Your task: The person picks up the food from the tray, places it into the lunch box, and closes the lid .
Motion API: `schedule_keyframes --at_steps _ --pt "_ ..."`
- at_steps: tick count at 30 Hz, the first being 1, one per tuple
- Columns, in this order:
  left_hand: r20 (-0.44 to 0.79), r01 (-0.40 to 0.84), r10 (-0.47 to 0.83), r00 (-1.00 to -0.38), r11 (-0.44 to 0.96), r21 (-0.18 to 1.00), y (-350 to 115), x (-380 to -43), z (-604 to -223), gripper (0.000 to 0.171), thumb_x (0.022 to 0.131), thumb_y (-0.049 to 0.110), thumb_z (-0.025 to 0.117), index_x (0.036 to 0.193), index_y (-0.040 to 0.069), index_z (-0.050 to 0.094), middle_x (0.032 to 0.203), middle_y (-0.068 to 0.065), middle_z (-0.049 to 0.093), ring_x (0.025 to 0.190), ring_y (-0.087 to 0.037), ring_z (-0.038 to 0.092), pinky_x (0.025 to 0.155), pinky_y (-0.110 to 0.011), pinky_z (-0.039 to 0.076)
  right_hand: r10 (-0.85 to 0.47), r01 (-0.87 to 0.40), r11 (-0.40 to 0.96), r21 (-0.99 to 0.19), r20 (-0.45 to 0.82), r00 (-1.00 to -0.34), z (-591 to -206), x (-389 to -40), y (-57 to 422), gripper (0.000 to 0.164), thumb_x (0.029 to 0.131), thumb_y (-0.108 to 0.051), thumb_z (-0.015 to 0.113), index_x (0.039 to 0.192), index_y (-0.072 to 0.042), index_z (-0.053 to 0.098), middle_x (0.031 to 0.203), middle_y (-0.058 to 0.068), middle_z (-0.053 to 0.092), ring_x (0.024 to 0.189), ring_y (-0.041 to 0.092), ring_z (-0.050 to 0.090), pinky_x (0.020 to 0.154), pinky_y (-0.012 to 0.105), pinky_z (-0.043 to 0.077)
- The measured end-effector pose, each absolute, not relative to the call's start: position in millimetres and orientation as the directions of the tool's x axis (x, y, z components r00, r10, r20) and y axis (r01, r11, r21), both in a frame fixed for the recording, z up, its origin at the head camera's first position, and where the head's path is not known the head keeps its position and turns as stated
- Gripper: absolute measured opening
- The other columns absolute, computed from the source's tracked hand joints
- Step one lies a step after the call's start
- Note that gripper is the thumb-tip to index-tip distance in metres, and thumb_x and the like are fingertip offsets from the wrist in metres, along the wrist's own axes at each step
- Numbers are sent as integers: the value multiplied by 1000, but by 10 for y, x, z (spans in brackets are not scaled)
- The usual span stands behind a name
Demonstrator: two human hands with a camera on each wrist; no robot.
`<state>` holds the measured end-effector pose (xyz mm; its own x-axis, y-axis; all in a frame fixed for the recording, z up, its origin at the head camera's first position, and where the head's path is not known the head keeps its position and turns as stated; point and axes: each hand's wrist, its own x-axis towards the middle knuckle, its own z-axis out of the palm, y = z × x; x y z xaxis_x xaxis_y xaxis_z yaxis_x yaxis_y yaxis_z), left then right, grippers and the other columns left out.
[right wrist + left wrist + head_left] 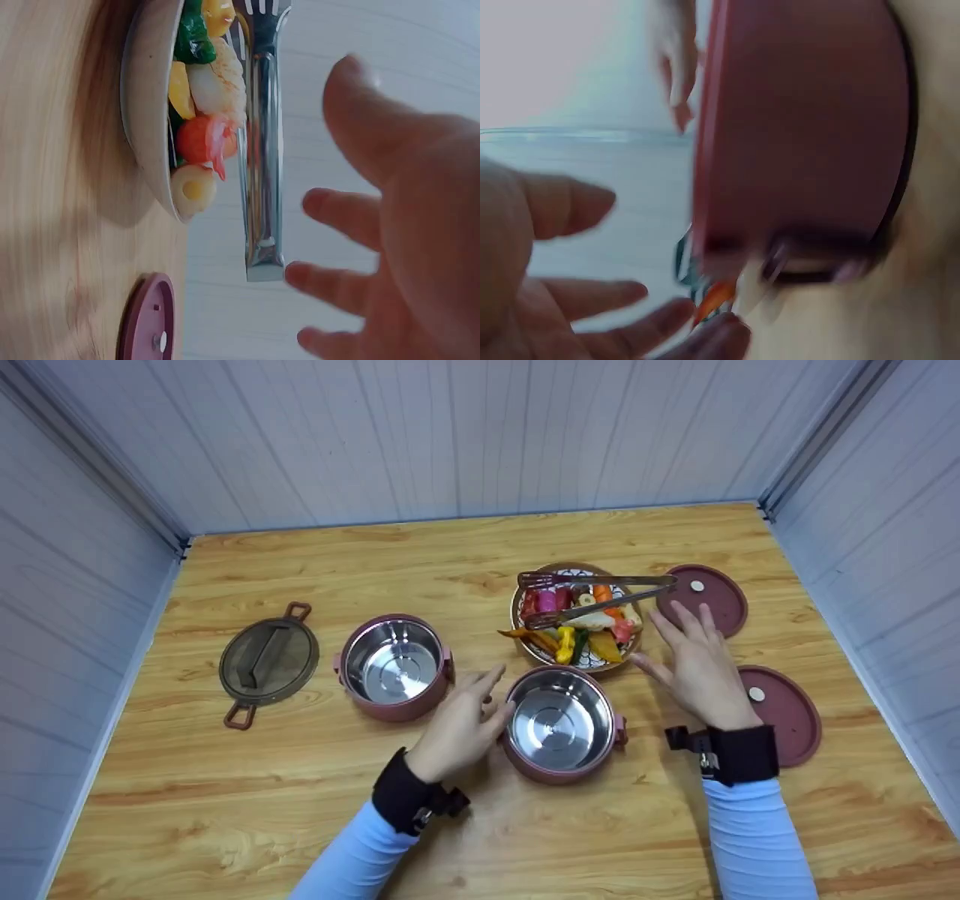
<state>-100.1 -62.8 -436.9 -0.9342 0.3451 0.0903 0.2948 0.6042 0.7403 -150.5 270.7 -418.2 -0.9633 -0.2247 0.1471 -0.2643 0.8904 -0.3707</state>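
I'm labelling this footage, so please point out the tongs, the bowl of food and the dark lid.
Tongs (264, 157): right wrist view, on the middle of a metal arm.
Bowl (146, 105): right wrist view, on its pale outer wall.
Dark lid (263, 658): head view, on its raised grip.

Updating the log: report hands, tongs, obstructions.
Left hand empty, beside nearer pot. Right hand empty, fingers spread, near tongs. Tongs lie across bowl; nothing seen covering them.

A dark round lid (270, 661) lies on the wood-grain table's (225, 802) left side, inside pale panelled walls (487, 435).
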Motion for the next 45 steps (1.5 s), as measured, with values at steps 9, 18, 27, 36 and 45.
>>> schedule_keyframes --at_steps 9,18,27,36,45 --pt "22 206 291 -957 620 757 -498 -1154 -4546 38 96 18 61 129 0 63 101 -9 69 102 -26 64 98 -44 43 -374 -527 806 -270 457 -807 -4012 -2051 2593 51 87 -12 77 133 -2 59 136 23 52 126 42 47 102 57 39" --pt "36 205 248 -968 699 685 -436 -1165 -4682 28 94 23 57 111 4 71 97 -9 68 108 -32 61 93 -46 45 -361 -357 893 -275 39 -932 -3988 -2480 2601 76 93 -40 69 152 -4 37 146 30 40 136 47 32 112 59 21" --pt "57 220 241 -969 735 642 -433 -1168 -4686 25 97 28 57 101 8 72 80 -3 67 71 -21 61 66 -35 48 -339 -350 905 -240 86 -937 -4185 -2447 2633 67 91 -38 72 145 -6 50 108 24 57 99 41 52 102 63 30" --pt "38 216 249 -968 741 635 -531 -1198 -4656 27 98 25 56 104 5 72 87 -8 70 75 -25 65 68 -40 51 -176 -210 895 -394 122 -977 -4147 -2046 2663 61 94 -42 66 132 3 49 119 26 54 104 43 54 85 60 45" --pt "48 229 253 -966 758 611 -671 -1225 -4611 22 97 22 55 95 7 72 72 -7 61 63 -24 58 60 -41 49 -87 -99 893 -439 48 -995 -3921 -1523 2850 70 94 -60 56 142 -10 46 104 24 64 83 39 59 65 54 43"
